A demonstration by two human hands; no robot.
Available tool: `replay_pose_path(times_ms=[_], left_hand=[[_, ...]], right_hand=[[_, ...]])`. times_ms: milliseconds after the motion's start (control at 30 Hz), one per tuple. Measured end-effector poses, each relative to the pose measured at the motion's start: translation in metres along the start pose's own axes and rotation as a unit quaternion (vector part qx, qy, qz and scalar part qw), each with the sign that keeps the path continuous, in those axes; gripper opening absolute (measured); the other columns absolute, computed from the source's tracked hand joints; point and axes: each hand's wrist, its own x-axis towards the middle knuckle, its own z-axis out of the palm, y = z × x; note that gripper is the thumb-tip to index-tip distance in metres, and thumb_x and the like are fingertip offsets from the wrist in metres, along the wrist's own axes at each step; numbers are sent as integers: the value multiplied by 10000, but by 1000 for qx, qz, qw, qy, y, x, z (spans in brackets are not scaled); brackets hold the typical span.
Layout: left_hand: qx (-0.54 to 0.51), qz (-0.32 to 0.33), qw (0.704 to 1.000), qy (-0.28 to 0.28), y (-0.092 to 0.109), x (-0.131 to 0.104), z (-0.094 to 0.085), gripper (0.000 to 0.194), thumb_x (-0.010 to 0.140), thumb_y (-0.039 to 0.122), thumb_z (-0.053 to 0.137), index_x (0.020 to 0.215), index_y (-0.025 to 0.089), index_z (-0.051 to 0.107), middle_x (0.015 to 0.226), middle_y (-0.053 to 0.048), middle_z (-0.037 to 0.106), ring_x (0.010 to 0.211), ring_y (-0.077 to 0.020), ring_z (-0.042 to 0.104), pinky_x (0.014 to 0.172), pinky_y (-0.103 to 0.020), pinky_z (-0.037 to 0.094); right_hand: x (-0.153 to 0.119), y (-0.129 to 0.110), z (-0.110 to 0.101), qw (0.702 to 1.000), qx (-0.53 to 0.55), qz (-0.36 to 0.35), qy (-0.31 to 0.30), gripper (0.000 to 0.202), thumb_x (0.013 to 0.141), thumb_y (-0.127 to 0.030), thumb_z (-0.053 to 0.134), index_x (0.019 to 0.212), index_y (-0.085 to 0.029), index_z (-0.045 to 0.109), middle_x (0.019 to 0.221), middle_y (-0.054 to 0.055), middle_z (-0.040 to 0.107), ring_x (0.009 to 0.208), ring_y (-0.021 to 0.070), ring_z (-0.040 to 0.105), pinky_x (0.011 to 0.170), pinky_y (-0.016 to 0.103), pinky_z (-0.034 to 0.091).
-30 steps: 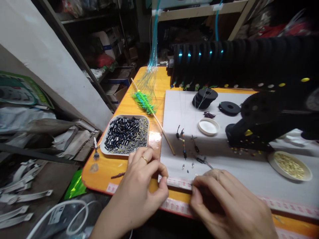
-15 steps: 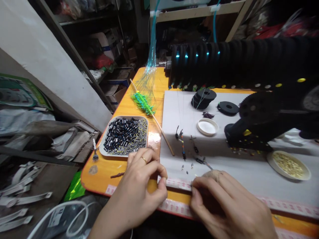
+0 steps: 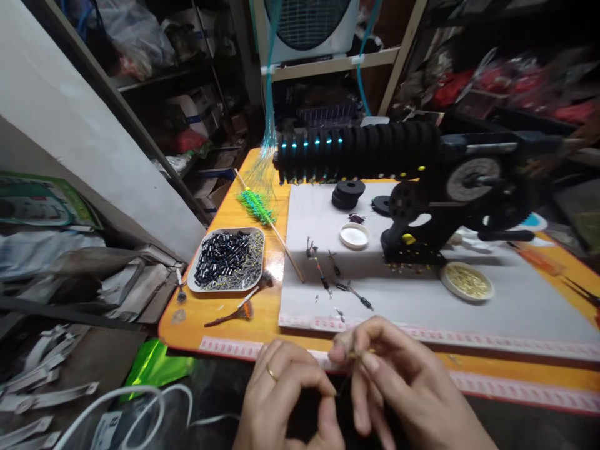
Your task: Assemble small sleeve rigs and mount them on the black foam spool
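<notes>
My left hand (image 3: 295, 397), with a ring on one finger, is at the table's front edge, thumb and forefinger pinched on something too small to name. Close on its right, my right hand (image 3: 398, 381) has its fingertips pressed together around a tiny yellowish piece that I cannot make out. Beyond them, small dark beaded pieces (image 3: 356, 295) lie on the white board (image 3: 403, 319). A tray of dark and grey tubular beads (image 3: 228, 259) stands at the left. A green and blue bundle (image 3: 257, 207) surrounds a wooden stick (image 3: 290, 257).
A black machine with a ridged roller (image 3: 356, 150) stands across the back. Before it are black discs (image 3: 347, 194), a white round lid (image 3: 354, 235) and a dish of gold bits (image 3: 467, 281). Brushes (image 3: 229, 315) lie front left; tape measures (image 3: 525, 387) run along the edge.
The view has tilted up and shifted right, showing more of the machine. My hands have come closer together, off the board and nearer to me, the right one turned with its fingers upward.
</notes>
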Motion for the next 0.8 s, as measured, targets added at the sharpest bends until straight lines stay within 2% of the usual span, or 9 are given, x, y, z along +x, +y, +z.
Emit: replay_pose_path(times_ms=[100,200,300,333,400,467,600,700,800], left_hand=[[-57,-67,996,-20,2,-8,5,171,798,84,552,794,254,531,749,11,570,723,-169,577,683,-306,444],[-141,-142,978,-52,10,1,1,137,936,240,491,884,264,615,888,-26,603,869,-194,600,786,-327,465],[-263,-181,943,-100,23,19,-2,310,951,466,474,1073,282,693,1151,-76,593,1102,-234,564,914,-343,460],[-306,-197,925,-108,27,25,-1,306,923,485,527,1014,270,724,1136,-75,603,1064,-227,582,884,-324,476],[-391,-241,882,-103,31,36,4,251,873,454,628,834,234,741,883,-41,644,792,-161,612,717,-261,492],[-466,-272,839,-69,32,44,11,245,843,415,686,723,202,707,592,25,550,536,-87,482,548,-194,411],[-561,-302,771,-3,29,55,18,236,773,375,773,706,166,685,467,73,425,457,-47,332,471,-150,296],[-585,-322,745,9,26,52,17,225,782,370,767,723,167,691,476,74,422,451,-40,307,462,-146,280],[-563,-333,757,6,24,39,17,266,808,451,716,801,186,741,570,33,510,515,-62,403,509,-166,353]], right_hand=[[-7,4,6,977,189,70,-65,275,889,-419,642,858,-190,491,768,3,650,524,107,675,407,158,493],[-12,5,13,965,245,64,-72,285,874,-391,681,844,-172,501,676,-9,664,557,116,710,484,158,532],[-15,3,16,963,254,48,-69,300,856,-391,703,840,-174,496,666,-6,680,541,127,717,473,156,528],[-16,2,16,965,251,43,-69,309,845,-400,712,852,-174,502,663,-6,680,535,127,715,468,155,524],[-17,1,16,968,238,40,-73,329,831,-424,719,866,-170,513,654,-6,677,519,126,707,459,156,516],[-18,-1,16,972,220,40,-77,330,839,-432,707,837,-169,508,641,-7,671,503,121,697,454,160,508],[-19,-3,17,979,189,26,-75,327,857,-427,683,790,-179,479,640,-15,657,491,109,681,462,168,499],[-19,-7,17,984,161,37,-71,344,851,-450,682,790,-180,479,653,-14,650,514,107,681,484,174,496],[-17,-9,15,988,134,49,-53,380,834,-491,690,791,-180,477,654,-19,634,528,96,669,504,175,494]])
